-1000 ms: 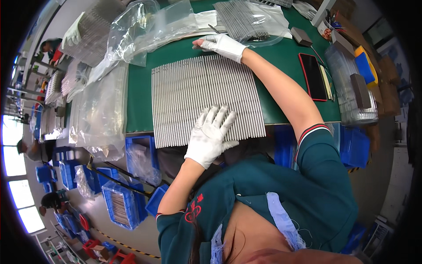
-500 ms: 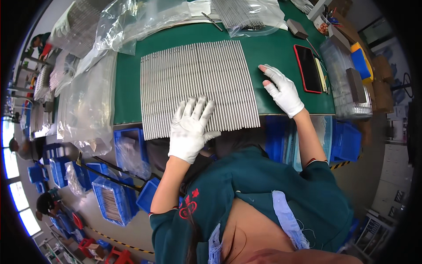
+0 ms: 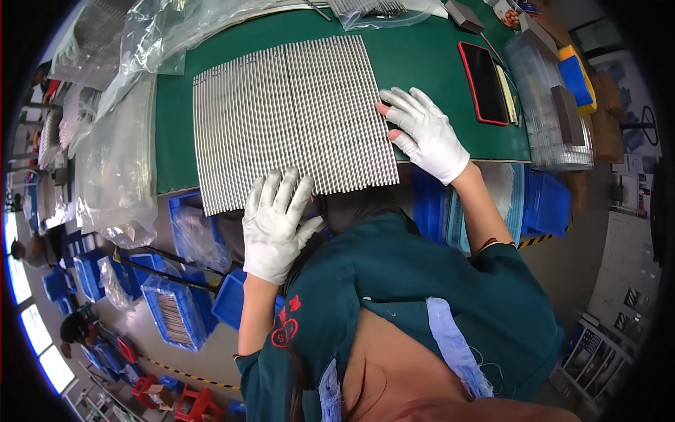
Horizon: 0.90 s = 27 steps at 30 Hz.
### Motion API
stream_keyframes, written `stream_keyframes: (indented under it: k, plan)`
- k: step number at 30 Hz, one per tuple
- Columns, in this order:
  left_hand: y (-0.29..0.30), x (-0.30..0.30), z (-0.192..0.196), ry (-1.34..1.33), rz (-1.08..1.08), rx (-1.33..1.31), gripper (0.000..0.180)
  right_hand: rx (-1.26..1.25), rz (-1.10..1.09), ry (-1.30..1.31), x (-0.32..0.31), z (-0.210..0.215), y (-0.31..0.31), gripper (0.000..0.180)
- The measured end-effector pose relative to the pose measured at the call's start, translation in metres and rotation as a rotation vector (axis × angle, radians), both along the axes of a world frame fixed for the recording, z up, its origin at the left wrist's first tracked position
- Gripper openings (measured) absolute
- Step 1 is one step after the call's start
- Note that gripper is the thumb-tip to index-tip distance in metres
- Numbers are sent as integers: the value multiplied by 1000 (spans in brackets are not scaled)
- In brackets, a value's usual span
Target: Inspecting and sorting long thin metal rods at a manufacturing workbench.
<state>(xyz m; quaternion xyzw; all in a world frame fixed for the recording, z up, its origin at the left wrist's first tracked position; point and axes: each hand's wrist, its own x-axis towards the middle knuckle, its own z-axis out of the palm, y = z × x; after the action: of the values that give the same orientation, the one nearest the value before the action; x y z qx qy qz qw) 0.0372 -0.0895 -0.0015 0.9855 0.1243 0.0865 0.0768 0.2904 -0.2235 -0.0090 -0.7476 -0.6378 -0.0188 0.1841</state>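
A flat row of thin silvery metal rods [image 3: 288,112] lies side by side on the green table top [image 3: 422,60], their near ends jutting past its front edge. My left hand [image 3: 275,221], in a white glove, is open at the near ends of the rods, its fingertips over them. Beside the right edge of the row is my right hand [image 3: 425,133], also gloved in white, with bare thumb and index fingertips. Its fingers are apart and come close to the outermost rod; whether they touch it I cannot tell. Neither hand holds anything.
A red-edged phone [image 3: 484,83] lies at the right, by a clear plastic box [image 3: 538,105] with grey blocks. Clear plastic bags [image 3: 116,155] cover the table's left side. Blue bins [image 3: 172,309] stand below, and a person [image 3: 74,327] is at the far lower left.
The view has shifted, so the table sits higher and further left. My left hand has slid back toward the rods' near ends. My right hand has come left to the row's right edge.
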Motion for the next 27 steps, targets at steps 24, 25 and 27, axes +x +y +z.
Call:
stream_keyframes:
  k: [24, 25, 27]
  plan:
    - [-10, 64, 36, 108, -364, -301, 50, 104, 46, 612, 5, -5, 5, 42]
    - [-8, 56, 48, 225, -393, -441, 46, 91, 40, 618, 5, -5, 4, 42]
    - [-1, 44, 45, -62, -384, -473, 42, 100, 37, 632, 5, -6, 3, 41]
